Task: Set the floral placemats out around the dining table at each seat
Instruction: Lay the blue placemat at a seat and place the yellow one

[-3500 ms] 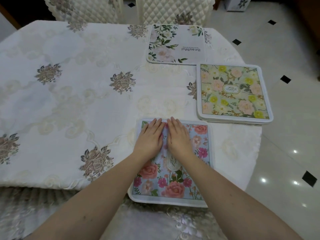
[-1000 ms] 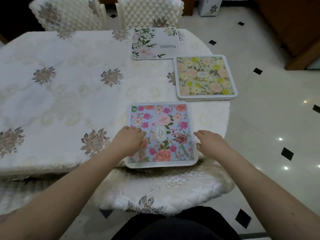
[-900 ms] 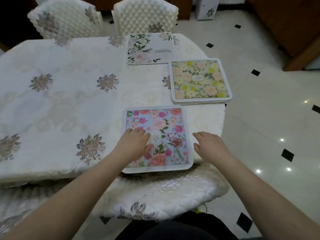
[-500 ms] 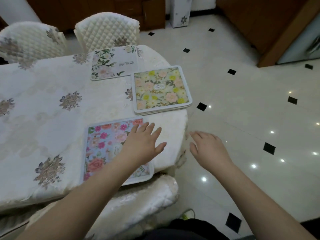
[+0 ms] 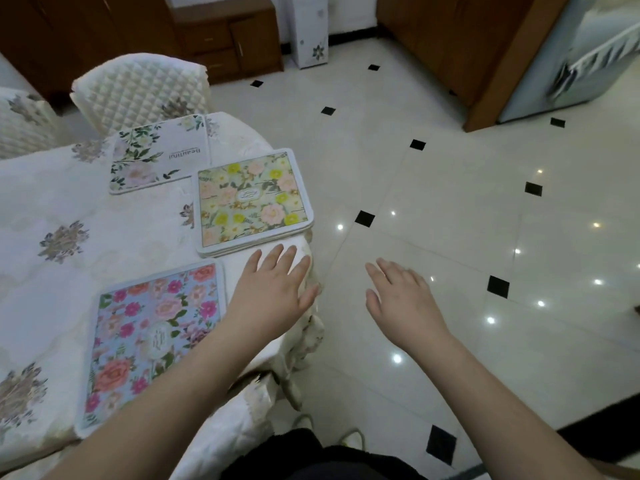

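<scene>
A single wide-angle view from a camera worn on a person's head, looking forward and steeply down. It stands over the near right corner of the dining table (image 5: 62,209), which fills the left half of the frame, close below; the tiled floor (image 5: 450,202) fills the right half. Both forearms reach in from the bottom edge, the left hand (image 5: 273,292) over the table's corner and the right hand (image 5: 401,299) over the floor. The person's dark lap shows at the bottom centre. Farther off, at the top, are a quilted chair (image 5: 138,88) and wooden cabinets (image 5: 225,39). Straight lines bow near the edges from the wide lens
</scene>
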The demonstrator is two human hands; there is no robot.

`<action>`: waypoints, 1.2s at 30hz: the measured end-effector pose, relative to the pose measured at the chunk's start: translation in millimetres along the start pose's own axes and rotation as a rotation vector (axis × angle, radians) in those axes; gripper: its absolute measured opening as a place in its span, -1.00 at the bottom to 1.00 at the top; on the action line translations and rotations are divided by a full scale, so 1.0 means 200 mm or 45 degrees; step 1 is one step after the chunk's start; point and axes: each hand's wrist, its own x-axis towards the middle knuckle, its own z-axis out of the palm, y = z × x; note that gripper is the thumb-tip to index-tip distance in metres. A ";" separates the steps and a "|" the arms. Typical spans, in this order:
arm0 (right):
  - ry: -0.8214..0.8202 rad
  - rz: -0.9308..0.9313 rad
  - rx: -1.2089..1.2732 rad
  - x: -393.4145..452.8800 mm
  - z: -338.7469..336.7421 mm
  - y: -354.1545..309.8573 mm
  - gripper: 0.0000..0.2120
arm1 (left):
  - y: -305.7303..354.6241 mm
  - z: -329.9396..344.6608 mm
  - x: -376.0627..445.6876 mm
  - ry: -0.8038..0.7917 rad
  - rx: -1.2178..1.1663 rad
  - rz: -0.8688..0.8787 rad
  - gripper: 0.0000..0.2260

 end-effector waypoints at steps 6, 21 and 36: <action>-0.002 -0.006 -0.014 0.11 -0.03 0.07 -0.47 | 0.04 0.03 0.18 0.007 -0.061 -0.017 -0.45; -0.095 -0.090 -0.122 0.71 -0.10 0.17 -0.44 | -0.11 0.10 0.77 -0.006 -0.217 -0.167 -0.46; -0.092 -0.440 -0.080 1.35 -0.19 0.52 -0.44 | 0.12 0.00 1.16 -0.034 -0.232 -0.513 -0.47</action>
